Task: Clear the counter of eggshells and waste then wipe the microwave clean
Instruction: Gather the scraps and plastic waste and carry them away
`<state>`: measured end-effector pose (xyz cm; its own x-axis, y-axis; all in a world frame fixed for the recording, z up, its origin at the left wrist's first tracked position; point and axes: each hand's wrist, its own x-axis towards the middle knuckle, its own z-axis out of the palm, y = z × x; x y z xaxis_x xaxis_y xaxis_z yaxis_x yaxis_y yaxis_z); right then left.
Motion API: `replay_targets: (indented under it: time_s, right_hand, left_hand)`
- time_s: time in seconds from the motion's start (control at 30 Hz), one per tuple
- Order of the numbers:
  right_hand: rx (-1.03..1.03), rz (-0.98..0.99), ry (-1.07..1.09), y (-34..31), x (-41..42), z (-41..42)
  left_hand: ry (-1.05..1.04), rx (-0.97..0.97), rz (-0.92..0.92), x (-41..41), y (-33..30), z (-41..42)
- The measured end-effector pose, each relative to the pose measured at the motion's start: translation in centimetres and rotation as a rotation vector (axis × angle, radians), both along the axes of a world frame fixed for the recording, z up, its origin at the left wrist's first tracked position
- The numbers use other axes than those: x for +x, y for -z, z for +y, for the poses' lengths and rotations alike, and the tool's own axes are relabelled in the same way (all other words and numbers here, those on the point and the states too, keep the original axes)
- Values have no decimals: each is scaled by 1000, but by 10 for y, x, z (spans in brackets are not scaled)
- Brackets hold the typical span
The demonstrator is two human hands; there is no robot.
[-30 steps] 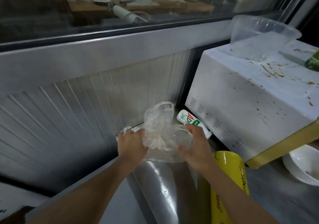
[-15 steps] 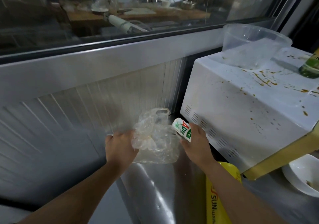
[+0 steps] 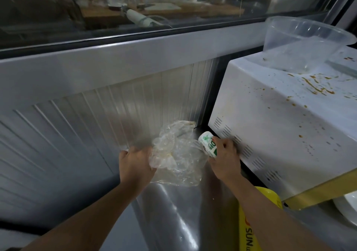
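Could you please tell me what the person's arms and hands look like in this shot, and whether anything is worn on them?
Both forearms are bare as far as the picture shows, with no sleeves in view. The left hand and the right hand wear no gloves, and no watch, bracelet or ring is visible. Both hands are seen from the back.

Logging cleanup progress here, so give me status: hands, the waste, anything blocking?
Left hand grips clear plastic bag. Right hand grips white-green packet at bag's mouth. Microwave top still splattered, clear tub standing on it.
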<state>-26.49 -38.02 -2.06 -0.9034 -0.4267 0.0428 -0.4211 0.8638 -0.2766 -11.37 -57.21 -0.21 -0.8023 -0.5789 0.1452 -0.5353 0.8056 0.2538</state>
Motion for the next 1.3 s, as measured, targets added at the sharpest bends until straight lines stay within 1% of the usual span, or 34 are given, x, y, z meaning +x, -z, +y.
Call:
replay_targets:
  time_s: [0.17, 0.3, 0.4, 0.53, 0.63, 0.7, 0.83, 1.0, 1.13, 1.3]
  right_hand:
    - [-35, -95, 17, 4, 1, -1]
    - [-87, -90, 11, 2, 5, -1]
    - [-168, -86, 3, -6, 12, 0]
    - [-276, -82, -61, -27, 25, 4]
    - [-308, -100, -82, -47, 38, 6]
    - [-332, -106, -84, -61, 47, 8]
    - [-338, -59, -116, -91, 65, 15]
    - [-353, -8, -121, -125, 90, 28]
    - [-368, 8, -80, -149, 114, 39]
    - [-416, 34, -39, -170, 161, 55]
  left_hand:
    - [6, 18, 28, 2, 3, 1]
    - [8, 27, 67, 6, 2, 4]
    - [9, 14, 64, 10, -3, 5]
    - [15, -4, 67, 19, -17, 10]
    - [4, 9, 86, 27, -32, 18]
    - [-11, 4, 57, 32, -43, 23]
    - [-19, -32, 21, 45, -67, 32]
    - [-6, -46, 78, 69, -97, 44]
    - [29, -6, 164, 90, -120, 53]
    - [98, 16, 161, 120, -142, 58]
